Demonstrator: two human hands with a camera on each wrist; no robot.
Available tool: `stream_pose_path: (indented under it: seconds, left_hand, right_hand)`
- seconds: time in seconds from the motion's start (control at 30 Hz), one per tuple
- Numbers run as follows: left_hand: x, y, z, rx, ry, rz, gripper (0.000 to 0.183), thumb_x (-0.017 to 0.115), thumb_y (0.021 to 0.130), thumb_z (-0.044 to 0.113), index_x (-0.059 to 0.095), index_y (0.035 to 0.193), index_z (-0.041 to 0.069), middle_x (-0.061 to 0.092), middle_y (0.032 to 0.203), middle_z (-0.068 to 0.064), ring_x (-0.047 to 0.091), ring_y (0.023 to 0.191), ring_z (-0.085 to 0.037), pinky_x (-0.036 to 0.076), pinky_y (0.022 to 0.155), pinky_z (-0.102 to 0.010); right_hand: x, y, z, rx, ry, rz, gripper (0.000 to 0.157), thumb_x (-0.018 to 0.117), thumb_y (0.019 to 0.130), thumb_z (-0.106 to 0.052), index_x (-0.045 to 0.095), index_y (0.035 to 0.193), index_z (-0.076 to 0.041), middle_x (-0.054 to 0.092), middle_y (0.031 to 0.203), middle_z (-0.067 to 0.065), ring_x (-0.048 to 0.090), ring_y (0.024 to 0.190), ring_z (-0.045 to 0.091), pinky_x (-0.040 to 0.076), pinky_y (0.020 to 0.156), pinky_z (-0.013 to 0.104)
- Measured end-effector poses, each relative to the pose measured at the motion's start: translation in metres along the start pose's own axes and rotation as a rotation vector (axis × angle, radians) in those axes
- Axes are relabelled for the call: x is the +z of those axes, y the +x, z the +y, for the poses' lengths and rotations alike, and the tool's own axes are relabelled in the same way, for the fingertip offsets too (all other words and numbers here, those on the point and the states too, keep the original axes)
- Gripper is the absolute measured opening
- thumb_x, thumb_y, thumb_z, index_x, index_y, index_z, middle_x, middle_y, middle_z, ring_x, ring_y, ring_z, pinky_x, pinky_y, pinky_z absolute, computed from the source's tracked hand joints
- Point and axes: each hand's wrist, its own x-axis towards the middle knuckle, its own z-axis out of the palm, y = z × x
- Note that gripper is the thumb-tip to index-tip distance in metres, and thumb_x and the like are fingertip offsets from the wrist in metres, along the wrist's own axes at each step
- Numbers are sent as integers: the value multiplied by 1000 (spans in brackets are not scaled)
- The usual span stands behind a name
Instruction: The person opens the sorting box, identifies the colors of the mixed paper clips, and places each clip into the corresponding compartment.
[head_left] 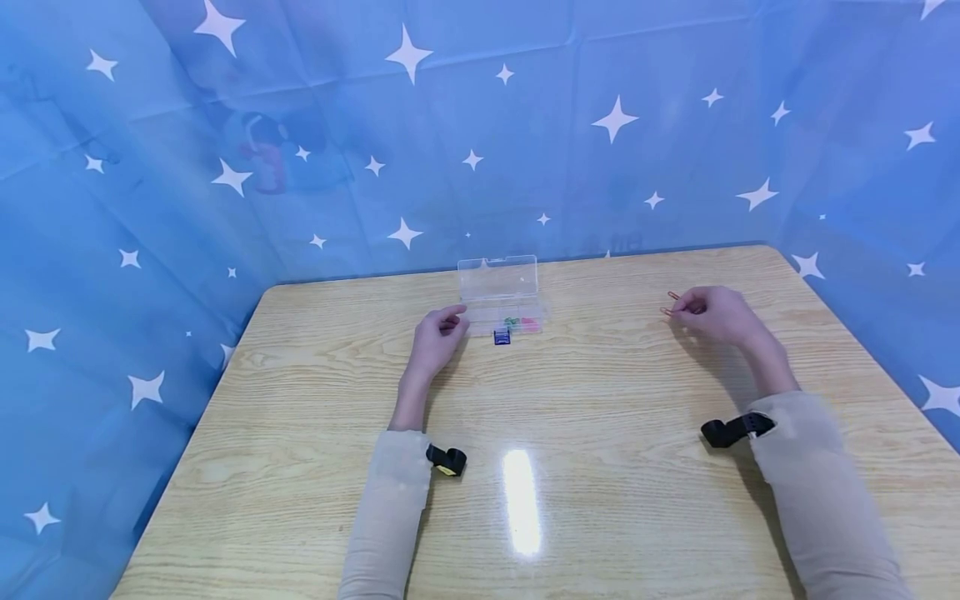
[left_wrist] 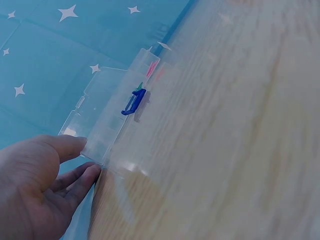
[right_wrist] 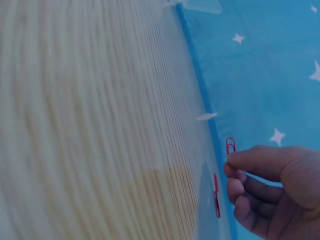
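Observation:
A clear plastic box [head_left: 498, 310] with its lid raised stands near the far table edge, green clips [head_left: 512, 322] and pink pieces [head_left: 530, 323] in its right part. At its front edge is a small dark-blue frame-like piece [left_wrist: 134, 102]. My left hand [head_left: 438, 340] holds the box's left end, thumb above and fingertips at the lower corner. Well to the right, my right hand [head_left: 712, 315] pinches a red paper clip [right_wrist: 230, 145] between thumb and index finger. Another red clip [right_wrist: 216, 196] lies on the table beneath those fingers.
The wooden table [head_left: 585, 392] ends at a blue curtain [head_left: 525, 125] printed with white stars, which hangs behind it and along the left and right. Black wrist cameras sit on both forearms. A bright light reflection [head_left: 521, 500] falls on the near tabletop.

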Motion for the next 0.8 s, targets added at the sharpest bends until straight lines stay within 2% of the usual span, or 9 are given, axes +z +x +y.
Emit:
stream_pose_path:
  seconds: [0.23,0.5,0.8]
  left_hand:
    - [-1,0,-2,3,3,-2,34,63,101,14,65,132,1,62,115,-16,61,109,-29,53,97,-36]
    - [-1,1,-2,7,5,-2,33,63,101,13,65,132,1,62,115,-16,61,109,-28,53,96,-36]
    - [-1,2,-3,2,6,0,33,63,101,14,66,131,2,62,115,-16,61,109,-28,53,97,-35]
  right_hand:
    - [9,3,-16,-40,17,43,24,65,99,-19,68,110,1,68,100,17,62,90,28,50,68,30]
    - [18,8,-34,-74,40,79,22,64,100,-19,69,109,0,69,101,17,62,91,29,50,72,33]
    - [28,19,-54,-86,82,77,18,66,98,-13,68,109,1,68,102,17,63,90,28,51,72,29]
